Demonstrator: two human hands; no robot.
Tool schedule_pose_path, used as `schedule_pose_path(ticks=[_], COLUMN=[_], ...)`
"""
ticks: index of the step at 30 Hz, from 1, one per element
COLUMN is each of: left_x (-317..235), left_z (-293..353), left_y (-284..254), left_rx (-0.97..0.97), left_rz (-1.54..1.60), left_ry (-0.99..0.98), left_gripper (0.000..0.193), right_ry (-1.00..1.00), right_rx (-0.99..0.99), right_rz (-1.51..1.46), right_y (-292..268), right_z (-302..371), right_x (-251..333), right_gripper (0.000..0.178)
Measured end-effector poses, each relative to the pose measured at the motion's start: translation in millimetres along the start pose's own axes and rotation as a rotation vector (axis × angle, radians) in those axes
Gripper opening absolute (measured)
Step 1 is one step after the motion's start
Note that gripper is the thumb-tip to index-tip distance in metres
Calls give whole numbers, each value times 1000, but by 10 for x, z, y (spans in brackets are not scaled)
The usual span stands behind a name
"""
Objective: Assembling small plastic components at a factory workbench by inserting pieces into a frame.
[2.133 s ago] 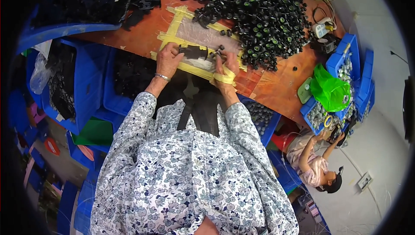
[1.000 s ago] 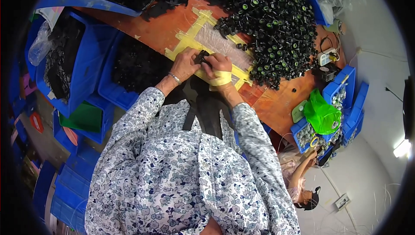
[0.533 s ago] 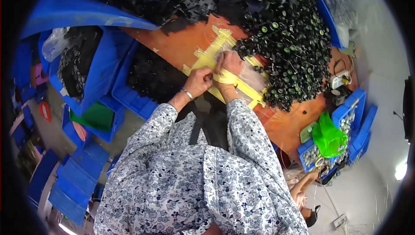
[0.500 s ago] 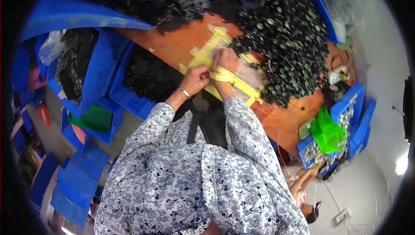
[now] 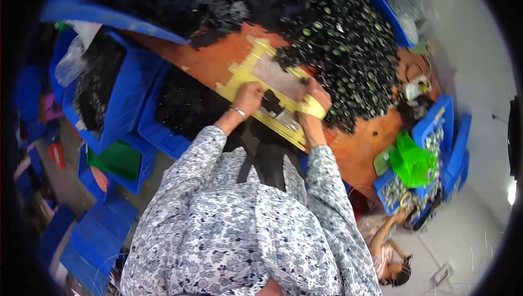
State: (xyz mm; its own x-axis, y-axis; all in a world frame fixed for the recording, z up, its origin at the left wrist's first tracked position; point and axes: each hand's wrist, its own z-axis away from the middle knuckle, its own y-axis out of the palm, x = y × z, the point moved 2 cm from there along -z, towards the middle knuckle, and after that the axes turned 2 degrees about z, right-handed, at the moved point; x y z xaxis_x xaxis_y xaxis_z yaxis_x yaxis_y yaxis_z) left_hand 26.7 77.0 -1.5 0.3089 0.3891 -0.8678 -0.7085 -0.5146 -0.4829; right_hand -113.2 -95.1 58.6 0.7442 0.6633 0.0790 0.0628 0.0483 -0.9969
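A pale flat panel [image 5: 280, 78] is fixed to the orange tabletop with yellow tape [image 5: 234, 82] along its edges. Over its near side, my left hand [image 5: 249, 98] is closed at the edge of a thin, irregular black piece [image 5: 272, 102]. My right hand [image 5: 317, 97], wrapped with yellow tape, is above the panel's right end with its fingers curled together. A small dark thing shows at those fingertips, too blurred to name. Just beyond the right hand spreads a heap of small black round parts [image 5: 354, 50], some with greenish centres.
Black sheet-like pieces [image 5: 218, 7] cover the table's far side. Blue bins with black pieces [image 5: 128, 89] stand on the left, above a green-lined bin [image 5: 117, 159]. A bright green bag [image 5: 414, 159] lies among blue trays on the right, where another person's arm [image 5: 387, 230] reaches in.
My right hand has moved right, away from my left hand, toward the round parts. More of the panel shows, and a black piece is now visible beside my left fingers.
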Motion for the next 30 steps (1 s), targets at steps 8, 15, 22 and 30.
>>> schedule_pose_path(ticks=[8,15,22,30], left_x=[-739,-491,-36,-315], left_z=[98,199,479,440], left_y=[-46,-51,-865,-1636], left_rx=[101,232,-281,-166], left_rz=[-352,-372,-93,-802], left_ry=[6,-129,-256,-488], left_gripper=[63,71,42,79], right_ry=[-56,-265,-213,-297], right_rx=[-135,-140,-27,-115], right_rz=[25,-62,-51,-97], right_y=[230,152,252,149], right_z=[85,107,217,102], right_x=[-182,-58,-274,-143], right_gripper=[30,37,41,37])
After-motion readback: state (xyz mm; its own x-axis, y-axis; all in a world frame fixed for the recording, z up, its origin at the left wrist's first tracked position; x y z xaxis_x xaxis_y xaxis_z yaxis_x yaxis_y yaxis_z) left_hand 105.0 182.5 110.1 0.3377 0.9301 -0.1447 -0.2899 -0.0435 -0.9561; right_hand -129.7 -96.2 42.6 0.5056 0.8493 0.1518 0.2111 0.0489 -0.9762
